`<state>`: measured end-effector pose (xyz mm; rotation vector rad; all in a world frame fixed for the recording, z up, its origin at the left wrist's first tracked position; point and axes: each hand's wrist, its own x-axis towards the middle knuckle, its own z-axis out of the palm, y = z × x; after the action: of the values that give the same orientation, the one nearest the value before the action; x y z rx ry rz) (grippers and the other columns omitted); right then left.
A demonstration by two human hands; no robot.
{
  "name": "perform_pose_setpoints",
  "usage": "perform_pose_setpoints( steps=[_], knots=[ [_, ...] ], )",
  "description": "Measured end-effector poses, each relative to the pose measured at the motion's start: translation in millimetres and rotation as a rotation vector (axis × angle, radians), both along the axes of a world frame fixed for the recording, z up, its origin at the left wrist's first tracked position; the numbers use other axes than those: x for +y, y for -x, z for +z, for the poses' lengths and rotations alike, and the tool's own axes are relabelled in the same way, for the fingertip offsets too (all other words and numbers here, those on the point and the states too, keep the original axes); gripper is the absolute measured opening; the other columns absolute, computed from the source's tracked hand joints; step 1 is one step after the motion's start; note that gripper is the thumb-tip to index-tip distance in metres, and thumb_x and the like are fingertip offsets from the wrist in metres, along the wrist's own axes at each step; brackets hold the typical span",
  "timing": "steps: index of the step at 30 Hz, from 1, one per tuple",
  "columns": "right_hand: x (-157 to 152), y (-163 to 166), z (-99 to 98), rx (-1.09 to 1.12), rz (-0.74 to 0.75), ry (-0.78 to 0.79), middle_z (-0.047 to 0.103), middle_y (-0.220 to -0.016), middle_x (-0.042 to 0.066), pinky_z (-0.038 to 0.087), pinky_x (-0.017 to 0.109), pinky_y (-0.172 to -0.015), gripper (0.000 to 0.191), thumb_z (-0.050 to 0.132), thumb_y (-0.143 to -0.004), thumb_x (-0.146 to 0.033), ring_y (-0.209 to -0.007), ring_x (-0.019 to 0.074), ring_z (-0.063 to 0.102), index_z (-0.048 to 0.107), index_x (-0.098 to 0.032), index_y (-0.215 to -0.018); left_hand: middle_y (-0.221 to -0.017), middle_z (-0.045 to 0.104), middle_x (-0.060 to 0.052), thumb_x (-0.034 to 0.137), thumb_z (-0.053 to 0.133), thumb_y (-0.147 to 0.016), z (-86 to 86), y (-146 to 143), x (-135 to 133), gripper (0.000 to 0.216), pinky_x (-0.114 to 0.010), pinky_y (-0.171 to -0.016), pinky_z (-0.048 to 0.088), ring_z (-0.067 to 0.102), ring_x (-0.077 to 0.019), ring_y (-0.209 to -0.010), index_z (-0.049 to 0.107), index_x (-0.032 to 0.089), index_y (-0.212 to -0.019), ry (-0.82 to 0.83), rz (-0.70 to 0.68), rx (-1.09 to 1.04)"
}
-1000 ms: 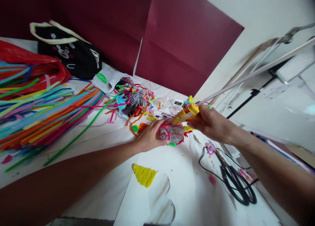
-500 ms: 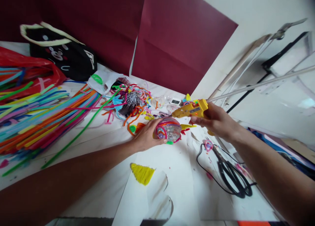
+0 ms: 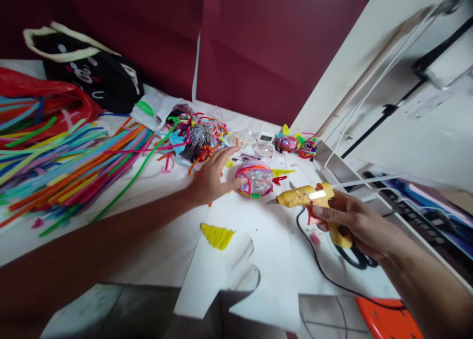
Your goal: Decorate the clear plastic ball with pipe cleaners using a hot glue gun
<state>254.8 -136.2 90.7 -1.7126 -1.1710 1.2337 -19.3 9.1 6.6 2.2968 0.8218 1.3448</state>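
My right hand (image 3: 354,218) is wrapped round a yellow hot glue gun (image 3: 305,197), its metal nozzle pointing left, apart from the ball. A clear ball (image 3: 260,177) edged with coloured pipe cleaners rests on the white paper. Beside it, my left hand (image 3: 214,179) is open, fingers spread, with the thumb overlapping the ball's left side; I cannot tell whether it presses on it. Nearer to me lies a yellow fuzzy triangle (image 3: 218,235). Another yellow pointed piece (image 3: 283,172) and a small red piece (image 3: 280,180) lie right of the ball.
Many coloured pipe cleaners (image 3: 74,171) spread over the left side, by a black bag (image 3: 92,78). A tangle of pipe cleaner scraps (image 3: 199,142) lies at the back. Two decorated balls (image 3: 295,144) stand back right. Black scissor handles (image 3: 356,257) show beneath my right hand.
The glue gun has moved from above the ball to its lower right. My left hand has loosened from round the ball and spread its fingers to the left.
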Motion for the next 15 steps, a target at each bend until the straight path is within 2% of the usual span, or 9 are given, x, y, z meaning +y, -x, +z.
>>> perform_pose_setpoints(
  steps=[2, 3, 5, 6, 10, 13, 15],
  knots=[
    [-5.9, 0.1, -15.2, 0.044, 0.012, 0.057, 0.059, -0.064, -0.002, 0.036, 0.020, -0.039, 0.041, 0.087, -0.065, -0.042, -0.048, 0.0087, 0.049, 0.060, -0.020, -0.085, -0.123, 0.063, -0.010, 0.040, 0.061, -0.086, 13.7, 9.6, -11.9, 0.038, -0.037, -0.108, 0.041, 0.057, -0.0244, -0.121, 0.062, 0.015, -0.115, -0.056, 0.020, 0.067],
    [-8.0, 0.2, -22.2, 0.067, 0.005, 0.075, 0.060, -0.066, -0.001, 0.037, 0.019, -0.040, 0.041, 0.088, -0.063, -0.041, -0.049, 0.0086, 0.049, 0.061, -0.020, -0.085, -0.111, 0.067, -0.007, 0.039, 0.057, -0.088, 18.4, 14.8, -18.7, 0.029, -0.035, -0.100, 0.046, 0.061, -0.0218, -0.109, 0.066, 0.017, -0.104, -0.025, 0.012, 0.119],
    [-10.8, 0.1, -34.4, 0.109, -0.025, 0.109, 0.063, -0.072, -0.001, 0.040, 0.019, -0.042, 0.044, 0.091, -0.060, -0.038, -0.052, 0.0086, 0.051, 0.062, -0.020, -0.088, -0.092, 0.068, -0.002, 0.040, 0.054, -0.090, 21.6, 25.3, -32.8, 0.025, -0.032, -0.087, 0.049, 0.064, -0.0176, -0.087, 0.068, 0.019, -0.094, 0.077, -0.033, 0.250],
    [-11.8, 0.1, -39.3, 0.125, -0.042, 0.129, 0.063, -0.074, 0.000, 0.041, 0.019, -0.042, 0.046, 0.092, -0.058, -0.037, -0.053, 0.0085, 0.052, 0.063, -0.020, -0.090, -0.089, 0.068, -0.002, 0.041, 0.056, -0.089, 20.1, 30.3, -39.5, 0.025, -0.030, -0.084, 0.048, 0.063, -0.0169, -0.083, 0.068, 0.020, -0.095, 0.133, -0.063, 0.316],
    [-13.9, 1.0, -51.9, 0.160, -0.067, 0.156, 0.065, -0.080, 0.001, 0.044, 0.020, -0.046, 0.050, 0.092, -0.056, -0.036, -0.055, 0.0087, 0.055, 0.061, -0.018, -0.091, -0.099, 0.066, -0.004, 0.044, 0.065, -0.082, 2.4, 44.8, -59.3, 0.030, -0.030, -0.083, 0.046, 0.063, -0.0209, -0.093, 0.067, 0.021, -0.102, 0.296, -0.196, 0.577],
    [-13.5, 3.8, -57.2, 0.174, -0.037, 0.118, 0.065, -0.079, 0.000, 0.045, 0.021, -0.048, 0.049, 0.091, -0.058, -0.037, -0.057, 0.0093, 0.056, 0.061, -0.018, -0.092, -0.106, 0.062, -0.006, 0.039, 0.068, -0.082, -9.9, 48.2, -66.3, 0.032, -0.033, -0.086, 0.045, 0.060, -0.0239, -0.100, 0.066, 0.019, -0.107, 0.334, -0.207, 0.679],
    [-12.4, 5.9, -60.6, 0.175, 0.008, 0.091, 0.066, -0.078, 0.001, 0.047, 0.023, -0.052, 0.045, 0.089, -0.062, -0.038, -0.060, 0.0110, 0.058, 0.060, -0.018, -0.090, -0.105, 0.061, -0.007, 0.034, 0.068, -0.082, -14.1, 48.4, -69.2, 0.024, -0.034, -0.087, 0.044, 0.058, -0.0242, -0.100, 0.065, 0.019, -0.100, 0.336, -0.200, 0.691]
  ],
)
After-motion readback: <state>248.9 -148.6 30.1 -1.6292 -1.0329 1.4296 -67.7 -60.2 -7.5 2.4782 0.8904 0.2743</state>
